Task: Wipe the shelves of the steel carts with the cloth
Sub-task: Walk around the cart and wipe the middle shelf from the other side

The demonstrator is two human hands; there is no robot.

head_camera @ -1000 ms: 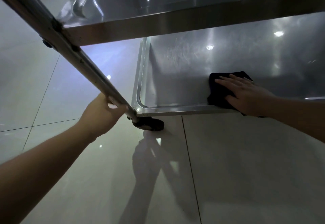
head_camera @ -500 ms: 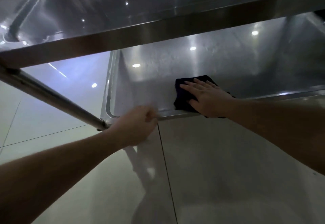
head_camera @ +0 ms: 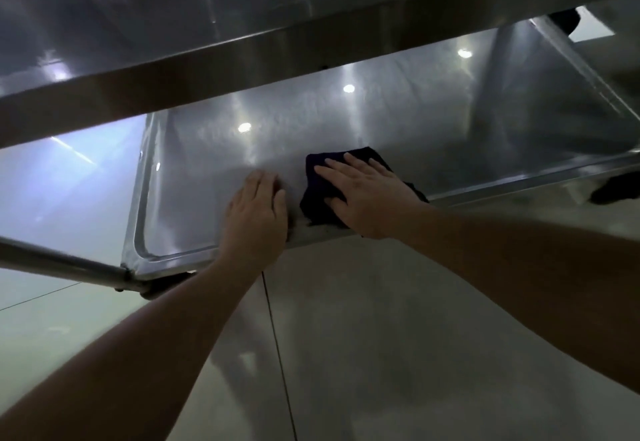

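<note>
A dark, folded square cloth [head_camera: 320,184] is pressed flat onto the lower shelf of the steel cart [head_camera: 207,177], close to the shelf's near rim. The right hand [head_camera: 365,195] is laid on top of the cloth with fingers straight and spread, and nothing is gripped. Just to the left of the cloth, the left hand [head_camera: 258,214] is rested palm down on the bare steel of the same shelf, across the near rim; its fingers are extended and nothing is held. A narrow strip of shelf is seen between that hand and the cloth. Above the cloth, the upper steel shelf [head_camera: 242,56] is seen spanning the view. Left of the cloth, a round steel cart leg [head_camera: 59,264] is joined to the shelf's near corner. Below the cloth, a pale glossy tiled floor [head_camera: 346,354] is visible.
</note>
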